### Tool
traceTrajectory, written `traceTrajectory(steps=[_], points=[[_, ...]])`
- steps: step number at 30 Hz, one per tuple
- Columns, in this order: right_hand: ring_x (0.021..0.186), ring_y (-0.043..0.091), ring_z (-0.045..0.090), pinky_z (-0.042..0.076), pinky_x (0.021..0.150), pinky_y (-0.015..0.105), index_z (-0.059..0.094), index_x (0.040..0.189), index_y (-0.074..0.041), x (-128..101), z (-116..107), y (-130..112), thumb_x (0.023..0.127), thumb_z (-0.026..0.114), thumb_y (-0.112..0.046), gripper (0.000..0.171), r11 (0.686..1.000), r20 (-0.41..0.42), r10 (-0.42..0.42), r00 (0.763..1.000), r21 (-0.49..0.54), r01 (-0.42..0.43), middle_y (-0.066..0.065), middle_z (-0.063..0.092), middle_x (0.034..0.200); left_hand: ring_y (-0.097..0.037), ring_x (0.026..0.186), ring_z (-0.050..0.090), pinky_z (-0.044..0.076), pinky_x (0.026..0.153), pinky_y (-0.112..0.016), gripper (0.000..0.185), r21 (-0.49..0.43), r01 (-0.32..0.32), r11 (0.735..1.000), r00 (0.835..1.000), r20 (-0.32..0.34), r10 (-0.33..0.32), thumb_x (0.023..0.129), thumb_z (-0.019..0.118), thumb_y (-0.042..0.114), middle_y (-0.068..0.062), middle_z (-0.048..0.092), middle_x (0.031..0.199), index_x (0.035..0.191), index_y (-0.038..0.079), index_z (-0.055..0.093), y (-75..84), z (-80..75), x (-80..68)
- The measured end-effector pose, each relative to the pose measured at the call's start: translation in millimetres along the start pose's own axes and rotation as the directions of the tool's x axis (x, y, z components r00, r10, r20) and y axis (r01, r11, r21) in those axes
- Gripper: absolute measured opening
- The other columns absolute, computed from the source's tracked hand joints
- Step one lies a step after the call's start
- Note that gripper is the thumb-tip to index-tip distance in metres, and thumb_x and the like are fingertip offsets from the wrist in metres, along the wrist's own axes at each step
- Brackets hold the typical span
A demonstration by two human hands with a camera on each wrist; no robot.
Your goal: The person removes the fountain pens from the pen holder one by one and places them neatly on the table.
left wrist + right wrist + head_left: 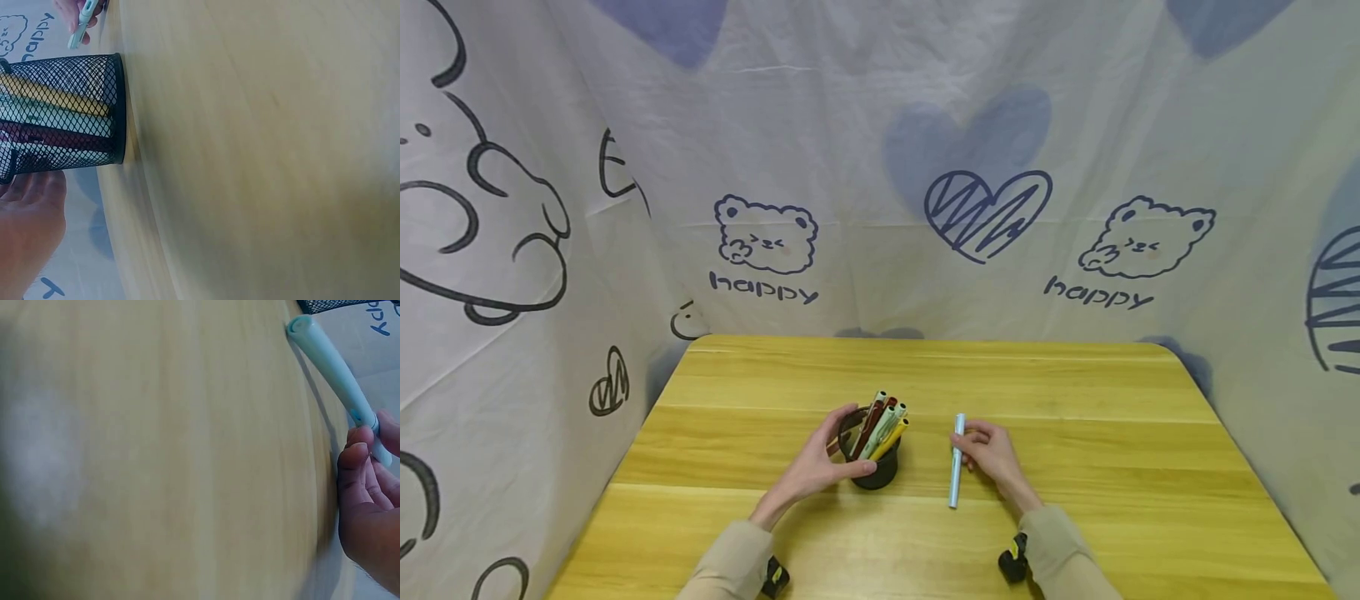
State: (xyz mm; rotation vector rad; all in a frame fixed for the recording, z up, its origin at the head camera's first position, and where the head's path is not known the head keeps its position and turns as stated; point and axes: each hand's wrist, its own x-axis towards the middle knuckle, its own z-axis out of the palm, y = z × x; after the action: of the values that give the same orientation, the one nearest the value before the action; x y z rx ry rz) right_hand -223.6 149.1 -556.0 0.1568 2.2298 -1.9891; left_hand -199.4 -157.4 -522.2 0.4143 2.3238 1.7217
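Note:
A black mesh pen cup stands upright on the wooden table, holding several coloured pens. My left hand curls round the cup from its left side, thumb in front and fingers behind. In the left wrist view the cup fills the upper left, with my palm below it. To the right of the cup lies a light blue pen. My right hand pinches this pen near its middle. In the right wrist view the fingertips grip the pen, whose far end touches the table.
A cloth printed with bears and hearts hangs round the table at the back and on both sides. Bare wood lies behind the cup and along the right half. Small black devices sit at both wrists.

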Motion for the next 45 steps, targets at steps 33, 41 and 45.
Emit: traceTrajectory(steps=[33, 41, 45], points=[[0.056, 0.01, 0.057, 0.046, 0.05, 0.021, 0.067, 0.112, 0.008, 0.2, 11.2, -2.5, 0.088, 0.075, -0.008, 0.03, 0.94, -0.058, -0.059, 0.997, -0.338, 0.036, 0.008, 0.064, 0.076, -0.04, 0.152, 0.03, 0.027, 0.12, -0.064, 0.097, -0.053, -0.026, 0.998, 1.0, 0.013, 0.027, 0.082, 0.084, 0.019, -0.013, 0.036, 0.162, 0.158, 0.008, 0.026, 0.6, 0.2, 0.2], [0.056, 0.011, 0.058, 0.047, 0.05, 0.022, 0.066, 0.112, 0.008, -1.3, 11.5, -4.6, 0.09, 0.072, -0.008, 0.028, 0.941, -0.055, -0.047, 0.997, -0.338, 0.026, 0.008, 0.064, 0.075, -0.041, 0.151, 0.03, 0.028, 0.119, -0.065, 0.097, -0.052, -0.032, 0.998, 0.999, 0.015, 0.033, 0.082, 0.084, 0.019, -0.014, 0.037, 0.161, 0.158, 0.007, 0.026, 0.3, 0.1, 0.3], [0.057, 0.011, 0.059, 0.047, 0.05, 0.022, 0.066, 0.114, 0.009, -1.9, 11.5, -4.9, 0.091, 0.07, -0.007, 0.028, 0.945, -0.053, -0.038, 0.998, -0.327, 0.018, 0.008, 0.064, 0.075, -0.041, 0.151, 0.029, 0.027, 0.119, -0.066, 0.097, -0.056, -0.033, 0.998, 0.999, 0.019, 0.034, 0.082, 0.084, 0.019, -0.014, 0.037, 0.161, 0.158, 0.006, 0.025, 0.3, -0.1, 0.1]])
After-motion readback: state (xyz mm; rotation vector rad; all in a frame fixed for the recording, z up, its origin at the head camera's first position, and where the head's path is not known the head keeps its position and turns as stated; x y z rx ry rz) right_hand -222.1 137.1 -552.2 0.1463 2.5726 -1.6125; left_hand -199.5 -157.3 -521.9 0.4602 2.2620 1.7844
